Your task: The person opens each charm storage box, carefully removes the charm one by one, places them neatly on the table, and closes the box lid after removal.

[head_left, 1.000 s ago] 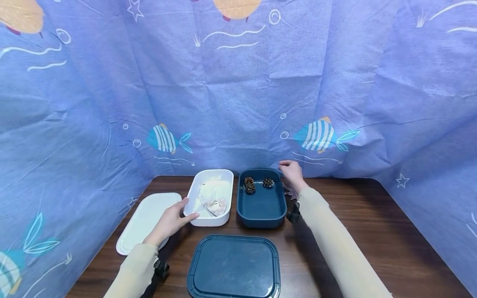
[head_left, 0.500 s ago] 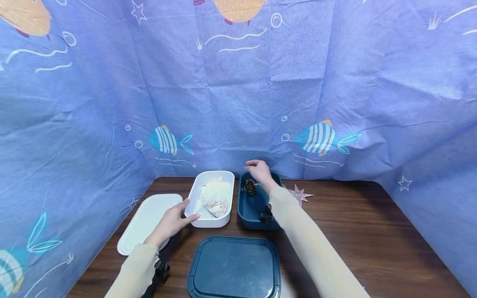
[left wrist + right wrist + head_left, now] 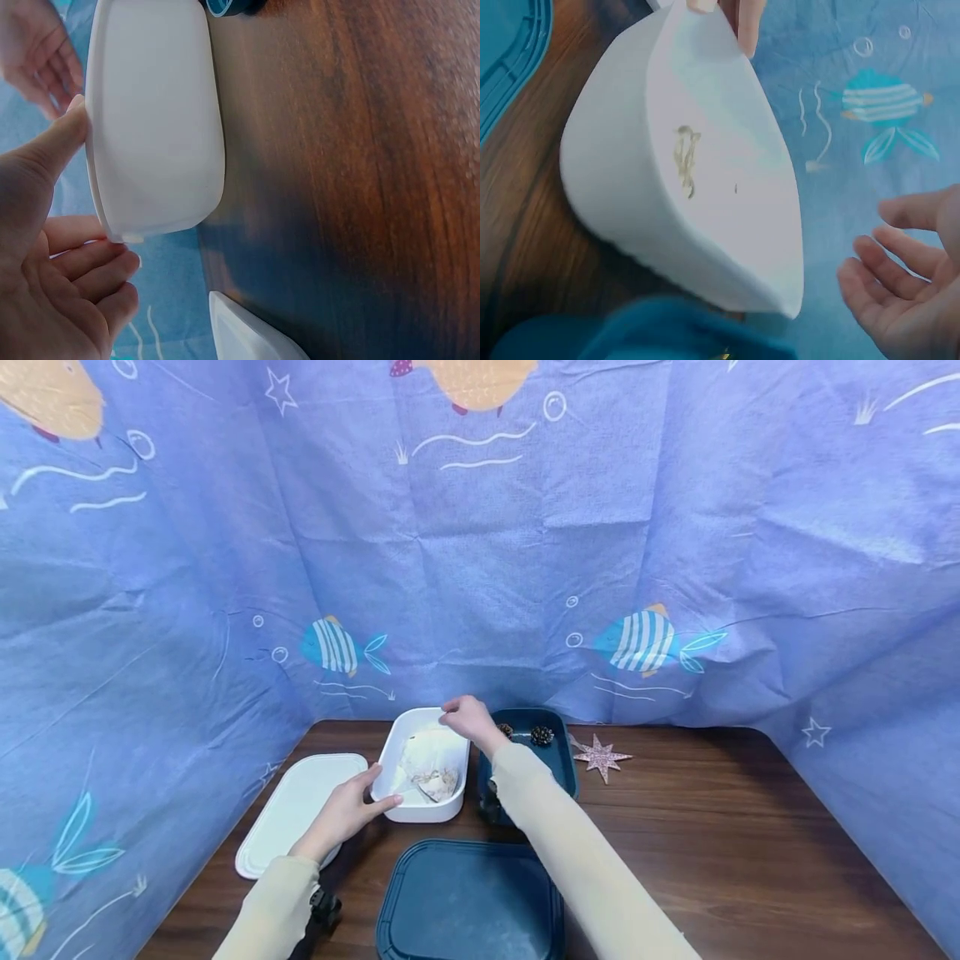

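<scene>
My left hand [image 3: 345, 806] grips the near left corner of a white plastic box [image 3: 423, 813], thumb on the near rim and fingers along the left side. Inside the box lies a pale bundle with straw-coloured strands [image 3: 435, 783]. Over the far right part of that box is my right hand [image 3: 468, 718]; the right wrist view shows its fingers loosely bent with nothing between them. Beside the white box stands a dark blue box [image 3: 572, 768], partly covered by my right sleeve. Pine cones [image 3: 542, 736] show in it.
A pink glittery star [image 3: 600, 757] lies on the wooden table [image 3: 712, 835], right of the dark blue box. A white lid [image 3: 288, 818] lies at left, and a dark blue lid [image 3: 468, 902] in front. A blue fish-patterned curtain [image 3: 480, 577] encloses the table.
My right hand has moved left from beside the dark blue box, across it, to over the white box. The star, partly covered before, now shows fully. My left hand keeps its place.
</scene>
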`<state>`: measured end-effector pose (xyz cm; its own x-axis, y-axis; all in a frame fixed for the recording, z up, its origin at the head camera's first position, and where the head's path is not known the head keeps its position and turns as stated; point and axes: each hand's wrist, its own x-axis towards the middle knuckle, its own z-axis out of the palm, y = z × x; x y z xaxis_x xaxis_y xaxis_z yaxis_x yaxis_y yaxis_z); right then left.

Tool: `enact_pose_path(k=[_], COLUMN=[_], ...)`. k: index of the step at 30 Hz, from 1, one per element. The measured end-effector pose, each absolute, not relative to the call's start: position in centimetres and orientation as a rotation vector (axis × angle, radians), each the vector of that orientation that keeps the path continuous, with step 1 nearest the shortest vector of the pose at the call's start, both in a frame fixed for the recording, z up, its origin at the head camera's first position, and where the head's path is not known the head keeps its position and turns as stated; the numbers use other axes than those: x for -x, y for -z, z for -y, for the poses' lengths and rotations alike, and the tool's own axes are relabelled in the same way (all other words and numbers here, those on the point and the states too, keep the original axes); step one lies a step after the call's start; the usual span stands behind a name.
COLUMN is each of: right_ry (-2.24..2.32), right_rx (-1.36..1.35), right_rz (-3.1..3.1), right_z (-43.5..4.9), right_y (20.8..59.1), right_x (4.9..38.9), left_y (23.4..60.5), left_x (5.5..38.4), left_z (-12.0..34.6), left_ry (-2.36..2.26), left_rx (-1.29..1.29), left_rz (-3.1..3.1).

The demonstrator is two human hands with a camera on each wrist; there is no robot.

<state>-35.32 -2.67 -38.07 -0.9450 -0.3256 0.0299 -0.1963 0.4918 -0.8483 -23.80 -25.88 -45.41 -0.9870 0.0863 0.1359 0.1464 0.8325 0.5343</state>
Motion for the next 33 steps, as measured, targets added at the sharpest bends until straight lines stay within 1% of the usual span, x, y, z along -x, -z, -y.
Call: enact_pose_path(k=[5, 10, 11, 17, 18, 23, 27, 33], right_ry=[1.009, 0.641, 0.614, 0.505, 0.500, 0.511, 0.475, 0.382], right_rx=[0.640, 0.778, 0.792, 0.800, 0.785, 0.705, 0.646, 0.691], right_rz=[-2.630, -2.466, -2.435, -2.472, -2.482, -2.502, -2.534, -2.546], right_z=[4.9, 6.4, 6.7, 7.6, 7.5, 7.7, 8.0, 8.6], right_y=[37.0, 36.0, 36.5, 37.3, 37.1, 38.6, 39.0, 39.6], right_x=[35.4, 35.7, 36.4, 36.9, 36.4, 36.5, 36.8, 36.8], left_y=[45.5, 45.6, 45.6, 45.7, 45.7, 45.8, 45.8, 46.0], left_x=[23.8, 23.7, 23.7, 23.8, 23.9, 23.9, 24.0, 24.0], left_z=[26.1, 26.3, 26.3, 26.3, 26.3, 26.3, 26.4, 26.4], left_ry=[0.859, 0.875, 0.879, 0.893, 0.895, 0.900, 0.901, 0.919], left_rx=[0.203, 0.212, 0.214, 0.194, 0.191, 0.190, 0.186, 0.182], left_rz=[2.893, 2.886, 2.885, 2.880, 2.877, 2.875, 2.869, 2.858])
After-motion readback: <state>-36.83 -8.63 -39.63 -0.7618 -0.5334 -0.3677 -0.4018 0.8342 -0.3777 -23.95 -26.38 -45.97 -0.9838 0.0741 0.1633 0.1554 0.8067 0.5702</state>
